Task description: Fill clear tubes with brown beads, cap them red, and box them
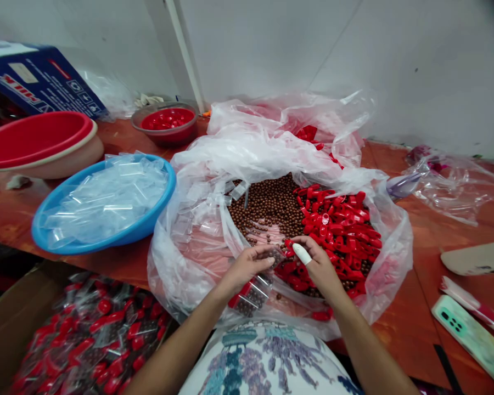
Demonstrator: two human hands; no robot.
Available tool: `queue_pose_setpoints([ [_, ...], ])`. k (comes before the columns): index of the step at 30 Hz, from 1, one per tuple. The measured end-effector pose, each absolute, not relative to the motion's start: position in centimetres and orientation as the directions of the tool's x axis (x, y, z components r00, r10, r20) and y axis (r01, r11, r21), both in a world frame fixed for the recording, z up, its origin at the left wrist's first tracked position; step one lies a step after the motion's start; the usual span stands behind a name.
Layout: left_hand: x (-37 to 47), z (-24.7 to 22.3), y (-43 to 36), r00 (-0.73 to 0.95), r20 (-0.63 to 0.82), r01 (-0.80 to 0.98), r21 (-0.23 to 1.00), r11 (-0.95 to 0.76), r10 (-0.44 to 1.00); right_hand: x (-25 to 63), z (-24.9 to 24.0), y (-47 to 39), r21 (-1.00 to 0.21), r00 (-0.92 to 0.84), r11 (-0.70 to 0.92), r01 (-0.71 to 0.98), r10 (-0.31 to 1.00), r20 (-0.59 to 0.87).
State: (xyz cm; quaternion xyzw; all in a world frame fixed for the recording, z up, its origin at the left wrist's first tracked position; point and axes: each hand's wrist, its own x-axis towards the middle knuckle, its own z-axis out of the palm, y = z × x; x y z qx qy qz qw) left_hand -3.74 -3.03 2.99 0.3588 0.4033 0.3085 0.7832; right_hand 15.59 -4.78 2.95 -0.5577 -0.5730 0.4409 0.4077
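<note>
My left hand (249, 266) pinches a small clear plastic bag (276, 255) that seems to hold brown beads. Just right of it, my right hand (316, 263), a white cover on one finger, has its fingers closed on a small red plastic piece (288, 247) at the bag's edge. Both hands are over a large translucent plastic sack (189, 241) with its mouth spread wide. Inside lie loose brown beads (267, 203) and a heap of red plastic pieces (337, 230). Below my left hand rests a clear bag of brown beads with a red part (251, 296).
A blue basin (170, 189) of clear bags stands left, with red and cream basins (45, 134) behind. A bowl (193, 118) holds red pieces. Packed bags (102, 329) fill a carton (28, 296) lower left. A phone (473, 340) lies right on the red-brown table (395, 302).
</note>
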Motion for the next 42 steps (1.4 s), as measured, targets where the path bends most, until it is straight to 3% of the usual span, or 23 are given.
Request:
queue_pose_setpoints([
  [4, -2.7, 3.2, -3.3, 0.489, -0.382, -0.16, 0.844, 0.511, 0.784, 15.0, 3.1, -5.0, -0.968, -0.091, -0.104, 0.23, 0.988, -0.128],
  [8, -2.2, 3.2, -3.5, 0.489, -0.337, -0.132, 0.883, 0.45, 0.805, 15.0, 3.1, -5.5, -0.924, -0.075, 0.071, 0.376, 0.996, 0.046],
  [13, -2.0, 3.2, -3.6, 0.488, -0.268, -0.148, 0.912, 0.382, 0.831, 15.0, 3.1, -6.5, -0.694, -0.217, 0.296, 0.656, 0.955, 0.202],
  [16, -1.7, 3.4, -3.7, 0.492, -0.26, -0.15, 0.915, 0.375, 0.831, 14.8, 2.8, -6.9, -0.531, -0.255, 0.336, 0.778, 0.941, 0.222],
  [18, -1.6, 3.5, -3.8, 0.485, -0.253, -0.148, 0.919, 0.364, 0.837, 14.7, 2.7, -6.8, -0.487, -0.257, 0.333, 0.807, 0.942, 0.218],
  [20, -1.5, 3.6, -3.8, 0.466, -0.247, -0.142, 0.927, 0.348, 0.85, 14.9, 2.8, -6.6, -0.519, -0.266, 0.336, 0.786, 0.941, 0.207],
  [25, -1.7, 3.8, -3.7, 0.474, -0.203, -0.146, 0.941, 0.304, 0.857, 15.6, 3.1, -6.1, -0.744, -0.239, 0.332, 0.579, 0.942, 0.235],
  [27, -1.8, 4.0, -3.7, 0.476, -0.193, -0.135, 0.948, 0.288, 0.858, 15.8, 3.0, -6.1, -0.756, -0.231, 0.338, 0.56, 0.941, 0.249],
  [35, -1.2, 4.2, -4.1, 0.47, -0.266, -0.211, 0.892, 0.4, 0.842, 15.2, 2.7, -6.7, -0.37, -0.288, 0.393, 0.842, 0.907, 0.309],
  [42, 0.2, 4.2, -4.4, 0.345, -0.323, -0.215, 0.887, 0.41, 0.881, 14.7, 2.8, -6.8, -0.318, -0.319, 0.419, 0.851, 0.892, 0.321],
])
